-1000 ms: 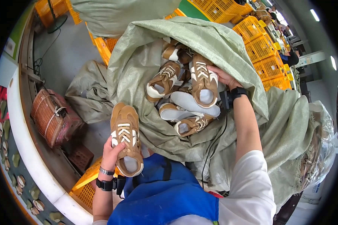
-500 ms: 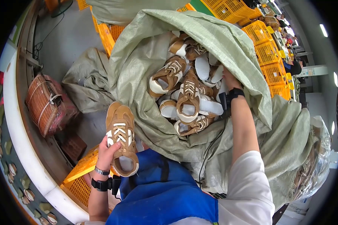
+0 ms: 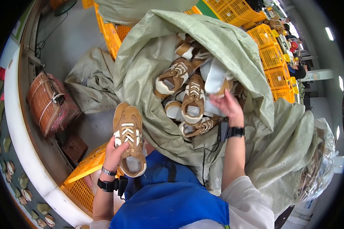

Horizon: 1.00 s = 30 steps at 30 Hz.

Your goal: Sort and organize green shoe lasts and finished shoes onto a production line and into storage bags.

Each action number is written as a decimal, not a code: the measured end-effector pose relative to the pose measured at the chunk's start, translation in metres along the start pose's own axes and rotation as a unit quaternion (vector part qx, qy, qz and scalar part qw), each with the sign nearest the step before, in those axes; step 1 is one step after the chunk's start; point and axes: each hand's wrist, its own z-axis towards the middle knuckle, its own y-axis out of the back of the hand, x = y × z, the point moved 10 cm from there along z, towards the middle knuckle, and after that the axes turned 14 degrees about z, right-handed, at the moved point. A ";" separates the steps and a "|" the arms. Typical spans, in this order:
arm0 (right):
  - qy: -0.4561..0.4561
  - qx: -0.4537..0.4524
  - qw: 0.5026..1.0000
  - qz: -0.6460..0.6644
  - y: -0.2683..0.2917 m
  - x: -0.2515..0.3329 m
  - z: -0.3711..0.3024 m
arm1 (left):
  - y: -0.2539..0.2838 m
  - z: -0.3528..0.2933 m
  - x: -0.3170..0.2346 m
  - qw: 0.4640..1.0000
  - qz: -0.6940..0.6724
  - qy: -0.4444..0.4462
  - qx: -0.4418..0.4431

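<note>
My left hand (image 3: 116, 153) is closed around brown suede sneakers (image 3: 130, 139) with cream laces. One faces up, and a second toe shows behind it. An open pale green woven sack (image 3: 141, 63) bulges in front of me, with several similar sneakers (image 3: 193, 101) heaped inside. Over the right part of the heap, the fingers of my right hand (image 3: 230, 108) close on the brown end of another sneaker (image 3: 215, 78). Its pale sole is turned toward me and slightly blurred. My thumb's grip on it is partly hidden.
A yellow crate (image 3: 82, 183) stands at my lower left, beside a white-edged conveyor (image 3: 30, 152) carrying small shoe parts. A tied reddish-brown bundle (image 3: 46, 105) lies on the floor. Yellow crates (image 3: 273, 55) are stacked at the far right. A clear plastic bag (image 3: 321, 164) sits right.
My right hand has drawn back from deep in the sack's right side toward me, bringing a sneaker sole-up over the heap. My left hand has shifted slightly right with its sneakers.
</note>
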 end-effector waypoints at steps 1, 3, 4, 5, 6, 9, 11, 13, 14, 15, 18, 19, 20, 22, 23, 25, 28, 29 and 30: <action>-0.024 0.107 0.991 0.074 -0.025 -0.012 -0.021 | -0.002 0.004 -0.001 1.000 -0.004 -0.005 0.009; -0.002 0.167 0.980 0.112 -0.037 -0.026 -0.048 | -0.010 0.011 -0.012 1.000 -0.008 -0.017 0.025; 0.000 0.172 0.980 0.098 -0.019 -0.037 -0.052 | -0.014 0.013 -0.019 0.999 0.003 -0.022 0.032; 0.004 0.155 0.984 0.089 -0.017 -0.044 -0.062 | -0.014 0.013 -0.024 0.999 0.016 -0.025 0.033; -0.003 0.172 0.983 0.066 -0.021 -0.048 -0.071 | -0.015 0.013 -0.025 0.999 0.017 -0.027 0.034; -0.020 0.175 0.984 0.010 -0.025 -0.048 -0.085 | -0.017 0.017 -0.027 0.998 0.016 -0.040 0.050; -0.034 0.162 0.986 -0.025 -0.035 -0.041 -0.088 | -0.014 0.018 -0.023 0.998 0.042 -0.040 0.038; 0.023 0.036 0.943 -0.329 -0.036 -0.015 -0.073 | -0.014 0.017 -0.022 0.998 0.025 -0.037 0.041; 0.047 -0.029 0.893 -0.447 -0.037 -0.003 -0.067 | -0.011 0.017 -0.020 0.998 0.025 -0.034 0.038; 0.045 -0.032 0.893 -0.447 -0.051 -0.002 -0.063 | -0.009 0.017 -0.017 0.999 0.025 -0.030 0.034; 0.062 0.000 0.622 -0.781 -0.096 0.005 -0.045 | -0.001 0.016 -0.013 0.999 0.016 -0.024 0.026; 0.065 0.025 0.667 -0.742 -0.088 0.012 -0.028 | 0.000 0.018 -0.013 0.999 0.017 -0.024 0.024; -0.019 0.021 0.789 -0.614 -0.061 0.024 -0.002 | 0.001 0.019 -0.015 0.999 0.020 -0.030 0.021; 0.005 -0.096 0.824 -0.558 -0.060 0.091 0.017 | 0.010 0.018 -0.011 1.000 0.018 -0.023 0.003; 0.299 -0.071 0.606 -0.734 -0.003 0.177 0.028 | 0.002 0.023 -0.018 0.999 0.018 -0.032 0.018; 0.361 -0.218 0.447 -0.789 -0.080 0.253 0.004 | 0.015 0.019 -0.009 0.999 0.025 -0.018 -0.008; 0.445 -0.143 0.679 -0.566 -0.040 0.379 0.004 | 0.013 0.027 -0.007 1.000 0.021 -0.013 -0.003; 0.453 -0.168 0.688 -0.541 -0.049 0.385 0.002 | 0.013 0.027 -0.007 1.000 0.022 -0.011 -0.004; 0.428 -0.160 0.737 -0.497 -0.053 0.383 0.004 | 0.014 0.026 -0.005 1.000 0.022 -0.006 -0.009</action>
